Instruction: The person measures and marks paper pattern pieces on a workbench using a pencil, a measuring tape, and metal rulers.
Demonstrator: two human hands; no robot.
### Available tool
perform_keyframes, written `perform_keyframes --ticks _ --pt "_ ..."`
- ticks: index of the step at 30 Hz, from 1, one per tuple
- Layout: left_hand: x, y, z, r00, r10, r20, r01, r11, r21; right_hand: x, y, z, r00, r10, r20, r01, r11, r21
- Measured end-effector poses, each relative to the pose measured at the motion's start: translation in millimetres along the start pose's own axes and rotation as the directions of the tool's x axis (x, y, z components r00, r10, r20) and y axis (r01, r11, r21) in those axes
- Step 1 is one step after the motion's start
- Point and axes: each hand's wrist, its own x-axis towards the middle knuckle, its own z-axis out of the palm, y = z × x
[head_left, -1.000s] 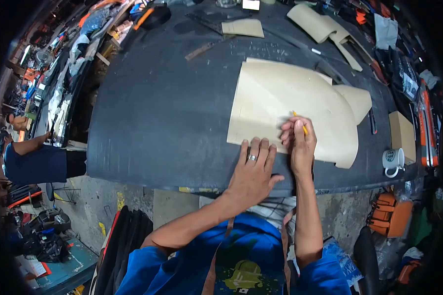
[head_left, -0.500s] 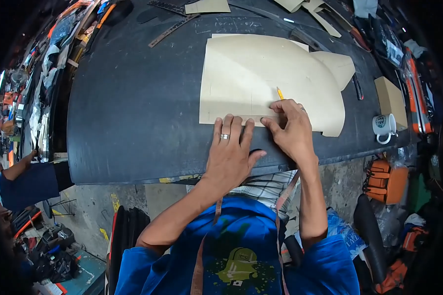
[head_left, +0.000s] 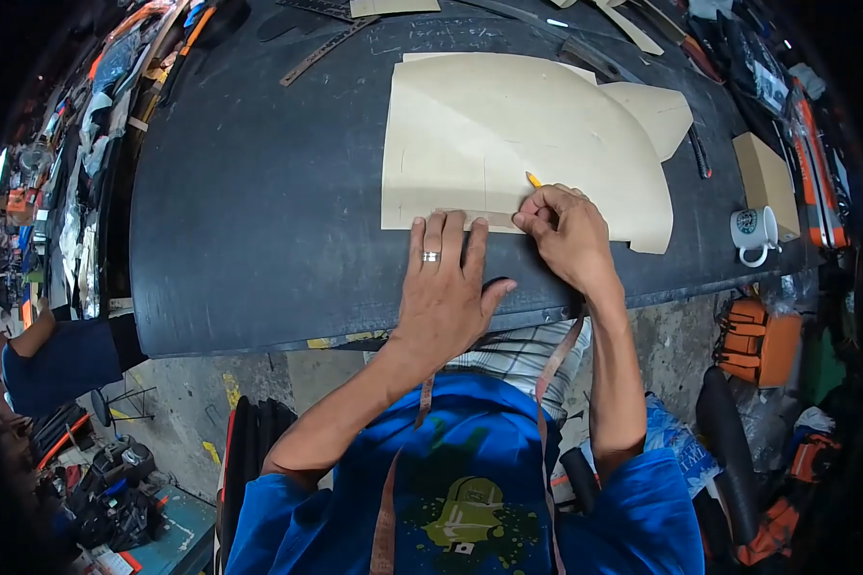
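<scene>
Workshop floor [head_left: 182, 412], concrete, shows below 1 black worktop [head_left: 240, 201]. On it, right of centre, near the front edge: 1 big tan card [head_left: 547, 120], w/ a 2nd card [head_left: 656, 113] poking out from under its right side. 1 clear strip [head_left: 499, 219] lies along the card's near edge. L hand [head_left: 438, 283], w/ 1 ring [head_left: 431, 257], is flat, fingers a bit apart, 4 tips on the strip/near edge, thumb out over the worktop. R hand [head_left: 564, 230] is curled, clamped on 1 yellow pencil [head_left: 533, 179], thumb + index at the strip's right end; can't tell if they pinch it.

Also 1 mug [head_left: 753, 230] beside 1 box [head_left: 765, 187], far right; 1 tape measure [head_left: 384, 517] hanging over the blue shirt [head_left: 307, 537]; 1 other person [head_left: 62, 359] at far left, mostly cut off.

Hidden: strip's left part under L fingers, most of the pencil inside R hand, most of the 2nd card. Chalk notes [head_left: 431, 36] up top too faint to read; small card [head_left: 393, 7] there cut by frame edge.
</scene>
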Motion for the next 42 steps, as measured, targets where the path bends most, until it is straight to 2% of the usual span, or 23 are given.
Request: perform_keyframes --ticks 5,11,25,30,36,40,42 --pt "-1.4 0.0 2.7 1.000 0.000 -0.011 -0.001 0.998 -0.062 5.5 -1.3 3.4 0.997 -0.074 -0.004 0.074 0.994 0.078" --pt "1.4 1.5 -2.9 1.000 0.001 0.019 -0.001 1.000 -0.028 7.1 1.7 2.8 0.996 -0.092 0.004 0.091 0.988 0.123" --pt "1.3 2.6 -4.2 0.999 -0.005 0.043 0.006 1.000 -0.026 6.5 4.3 6.2 0.997 -0.067 -0.042 0.073 0.984 0.162" --pt "1.2 3.0 -4.0 0.999 -0.006 0.042 0.007 1.000 -0.016 7.2 0.7 3.0 1.000 0.001 -0.004 -0.001 0.992 0.128" --pt "1.5 3.1 -2.2 1.000 -0.008 0.025 0.009 1.000 -0.017 7.0 2.5 5.1 1.000 -0.009 -0.020 0.012 0.990 0.141" --pt "0.7 2.1 -0.3 0.998 0.007 0.058 -0.011 0.997 0.070 7.3 6.1 5.7 0.998 -0.056 -0.018 0.058 0.988 0.141" --pt "0.3 2.0 -0.2 0.998 0.004 0.062 -0.009 0.997 0.076 6.4 3.2 2.9 1.000 -0.027 -0.004 0.027 0.987 0.158"
